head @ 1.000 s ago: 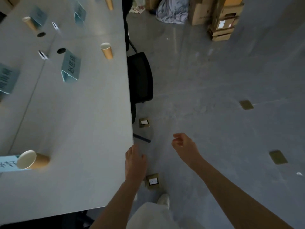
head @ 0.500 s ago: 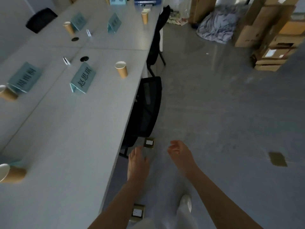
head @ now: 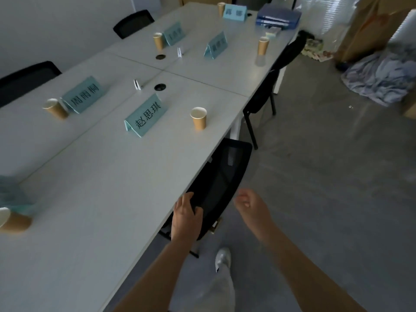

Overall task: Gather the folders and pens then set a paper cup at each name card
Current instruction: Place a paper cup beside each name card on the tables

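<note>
Several teal name cards stand on the long white table [head: 117,188], each with a brown paper cup beside it. The nearest card [head: 145,115] has a cup [head: 198,118] to its right; another card [head: 82,95] has a cup [head: 55,108] at its left. A cup [head: 12,220] lies at the left edge. Blue folders [head: 278,16] are stacked at the far end. My left hand [head: 185,218] hangs beside the table edge in front of a chair back, fingers loosely curled, holding nothing. My right hand [head: 251,207] hangs loosely curled over the floor, empty.
A black mesh chair [head: 221,183] is tucked under the table right by my left hand; another chair [head: 274,73] stands farther along. Two black chairs are on the far side. Cardboard boxes [head: 364,25] and a crumpled cloth [head: 380,77] lie on the grey floor at right.
My view has swung up and along the table, bringing the far cards, cups and folders into sight. Both empty hands have moved forward beside the table edge toward the black chair.
</note>
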### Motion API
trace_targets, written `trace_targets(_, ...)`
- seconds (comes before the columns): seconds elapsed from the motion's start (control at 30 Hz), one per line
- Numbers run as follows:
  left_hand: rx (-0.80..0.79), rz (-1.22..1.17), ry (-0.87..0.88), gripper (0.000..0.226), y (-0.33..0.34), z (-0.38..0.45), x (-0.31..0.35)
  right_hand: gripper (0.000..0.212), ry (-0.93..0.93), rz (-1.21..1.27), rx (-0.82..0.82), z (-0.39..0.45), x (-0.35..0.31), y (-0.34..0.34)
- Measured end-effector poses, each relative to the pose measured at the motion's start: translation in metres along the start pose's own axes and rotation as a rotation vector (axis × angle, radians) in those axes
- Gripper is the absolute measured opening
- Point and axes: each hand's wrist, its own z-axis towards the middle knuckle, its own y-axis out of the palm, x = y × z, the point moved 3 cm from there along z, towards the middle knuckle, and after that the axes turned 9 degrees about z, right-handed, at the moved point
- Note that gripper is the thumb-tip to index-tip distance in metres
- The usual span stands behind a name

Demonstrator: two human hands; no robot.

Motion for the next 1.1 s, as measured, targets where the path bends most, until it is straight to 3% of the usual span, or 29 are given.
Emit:
trace_targets(0.47,0.025,0.046,-0.177,0.035,0.024,0.18,0.025,0.036,-0.003,-0.141,-0.223,0.206,-0.073,0.024)
trace_targets(0.67,0.036,0.18,-0.245,0.036,0.044,0.229,0.031,0.037,-0.011,-0.164,-0.337,0.287,-0.085,0.03)
trace_targets(1.1,0.068,0.262,-0.49,0.063,0.095,0.287,0.108,0.077,-0.094,-0.343,-0.677,0.44,-0.098,0.029)
